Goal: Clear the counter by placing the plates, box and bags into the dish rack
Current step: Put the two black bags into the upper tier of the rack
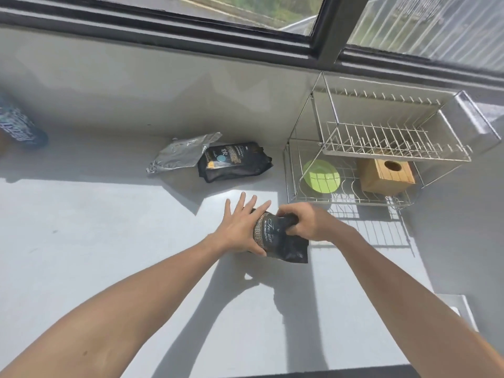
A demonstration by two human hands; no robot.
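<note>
A black coffee bag (pixel 278 240) stands between my two hands at the middle of the counter. My right hand (pixel 305 222) grips its top, fingers curled around it. My left hand (pixel 241 227) lies flat against the bag's left side, fingers spread and the thumb under the lower edge. A second black bag (pixel 233 162) lies flat further back, with a silver foil bag (pixel 181 154) beside it on the left. The wire dish rack (pixel 354 199) stands at the right; its lower tier holds a green plate (pixel 321 175) and a wooden box (pixel 386 173).
The rack's upper tier (pixel 395 143) holds nothing. A blue patterned package (pixel 19 126) lies at the far left edge. A dark window frame (pixel 327 31) runs along the back wall. A white object (pixel 461 312) sits at the counter's right front.
</note>
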